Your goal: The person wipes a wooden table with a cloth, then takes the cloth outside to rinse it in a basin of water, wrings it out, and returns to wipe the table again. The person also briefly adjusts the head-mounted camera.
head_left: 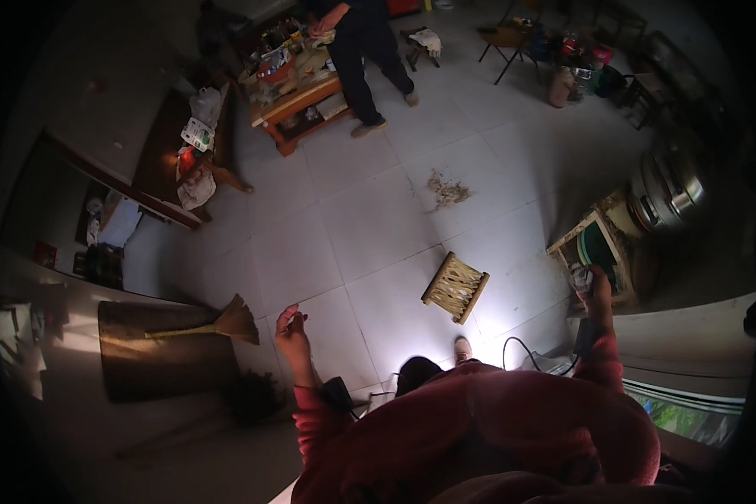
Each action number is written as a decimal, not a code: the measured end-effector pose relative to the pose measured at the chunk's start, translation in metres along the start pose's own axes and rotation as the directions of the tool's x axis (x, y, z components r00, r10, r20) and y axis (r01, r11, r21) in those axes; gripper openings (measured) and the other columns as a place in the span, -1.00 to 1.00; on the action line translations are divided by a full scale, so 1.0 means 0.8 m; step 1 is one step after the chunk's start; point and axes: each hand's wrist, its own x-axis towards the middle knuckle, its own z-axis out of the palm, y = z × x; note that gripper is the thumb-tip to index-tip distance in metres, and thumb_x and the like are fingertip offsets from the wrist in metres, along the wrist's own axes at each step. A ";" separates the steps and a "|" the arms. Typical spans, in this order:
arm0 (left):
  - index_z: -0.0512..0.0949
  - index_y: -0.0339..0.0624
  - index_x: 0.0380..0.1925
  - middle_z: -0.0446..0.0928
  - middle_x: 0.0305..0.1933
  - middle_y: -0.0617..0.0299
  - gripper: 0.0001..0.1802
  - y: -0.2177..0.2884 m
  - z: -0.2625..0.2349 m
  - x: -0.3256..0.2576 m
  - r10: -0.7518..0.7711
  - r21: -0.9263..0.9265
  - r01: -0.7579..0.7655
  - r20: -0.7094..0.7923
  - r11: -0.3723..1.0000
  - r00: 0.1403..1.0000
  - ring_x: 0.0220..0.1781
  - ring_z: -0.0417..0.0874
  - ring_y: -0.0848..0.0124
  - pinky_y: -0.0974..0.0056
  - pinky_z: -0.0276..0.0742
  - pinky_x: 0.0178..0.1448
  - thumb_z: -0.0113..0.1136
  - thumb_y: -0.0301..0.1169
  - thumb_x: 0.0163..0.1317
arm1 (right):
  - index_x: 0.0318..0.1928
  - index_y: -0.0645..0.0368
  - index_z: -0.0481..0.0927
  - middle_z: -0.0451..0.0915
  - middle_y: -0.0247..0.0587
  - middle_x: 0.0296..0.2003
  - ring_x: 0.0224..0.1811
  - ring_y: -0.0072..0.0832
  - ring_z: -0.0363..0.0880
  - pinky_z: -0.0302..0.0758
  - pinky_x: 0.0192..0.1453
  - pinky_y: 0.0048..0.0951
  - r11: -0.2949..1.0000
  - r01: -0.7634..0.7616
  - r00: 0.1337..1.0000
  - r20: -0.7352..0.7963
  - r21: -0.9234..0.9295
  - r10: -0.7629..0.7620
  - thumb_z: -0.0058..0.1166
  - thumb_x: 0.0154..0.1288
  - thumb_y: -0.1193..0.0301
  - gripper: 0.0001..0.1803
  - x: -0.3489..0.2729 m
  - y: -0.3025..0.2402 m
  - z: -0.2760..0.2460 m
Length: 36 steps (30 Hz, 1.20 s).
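Reaching out to the side, the right hand [595, 286] touches a small pale thing [581, 277] at the edge of a wooden crate [601, 244]; the thing is too dark and small to name, and I cannot tell if the fingers are closed on it or just resting there. A black cord [521, 346] runs along the floor just below that arm. The left hand [291, 326] is lifted up in front, away from the body, with its fingers [298, 318] curled close together, and I cannot tell if there is anything in them. Near this hand a straw broom [218, 323] lies across a dark brown mat [164, 349]. Between the two hands a small woven stool [455, 287] stands on the pale tiled floor [353, 227]. Farther off there is a little pile of dirt [447, 191] on the tiles. Well away, another person [365, 50] in dark clothes stands beside a low orange table [298, 105] crowded with things. Shiny metal pots [668, 193] sit behind the crate.
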 end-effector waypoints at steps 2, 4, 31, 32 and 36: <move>0.62 -0.30 -0.12 0.65 -0.22 0.21 -0.83 0.003 0.000 0.043 -0.031 0.060 0.029 0.026 0.998 0.999 -0.25 0.67 0.43 0.38 0.54 -0.10 0.15 -0.54 0.32 | -0.03 0.05 0.55 0.57 -0.37 -0.28 -0.34 -0.55 0.54 0.37 -0.46 -0.54 0.975 0.112 0.990 -0.063 -0.191 -0.126 0.06 0.33 0.29 -0.75 0.024 -0.014 0.042; 0.63 -0.29 -0.14 0.64 -0.26 0.22 -0.84 -0.006 0.003 0.096 -0.054 0.089 0.050 0.051 0.995 0.997 -0.25 0.67 0.43 0.38 0.55 -0.14 0.17 -0.50 0.34 | -0.32 -0.09 0.62 0.54 -0.46 -0.54 -0.57 -0.52 0.51 0.32 -0.57 -0.50 0.947 -0.293 0.905 -0.279 0.134 0.319 0.12 0.27 0.18 -0.85 0.070 -0.035 0.076; 0.46 -0.23 0.19 0.52 0.08 0.19 -0.51 0.123 0.510 0.753 0.106 0.219 -0.292 0.602 0.931 0.791 -0.11 0.58 0.52 0.42 0.53 -0.14 0.26 -0.49 0.24 | -0.36 -0.02 0.60 0.52 -0.45 -0.56 -0.56 -0.59 0.53 0.42 -0.54 -0.55 0.895 -0.128 0.789 -0.502 0.428 0.353 0.12 0.27 0.19 -0.82 0.357 0.009 0.444; 0.43 -0.23 0.23 0.47 0.13 0.17 -0.48 0.175 0.547 0.765 0.138 0.068 -0.226 0.615 0.972 0.776 -0.08 0.55 0.51 0.41 0.55 -0.09 0.28 -0.47 0.26 | -0.34 -0.01 0.60 0.50 -0.45 -0.55 -0.58 -0.61 0.49 0.39 -0.56 -0.54 0.919 -0.149 0.835 -0.451 0.364 0.314 0.12 0.28 0.16 -0.80 0.377 0.006 0.447; 0.49 -0.19 0.17 0.47 0.15 0.13 -0.54 0.406 0.642 0.769 0.717 -0.581 -0.433 0.463 0.689 0.520 0.15 0.53 0.31 0.24 0.49 0.24 0.23 -0.53 0.25 | -0.18 -0.03 0.60 0.52 -0.36 -0.49 -0.63 -0.55 0.43 0.30 -0.63 -0.48 0.963 -0.075 0.860 -0.472 0.258 0.194 0.06 0.32 0.01 -0.67 0.464 -0.034 0.462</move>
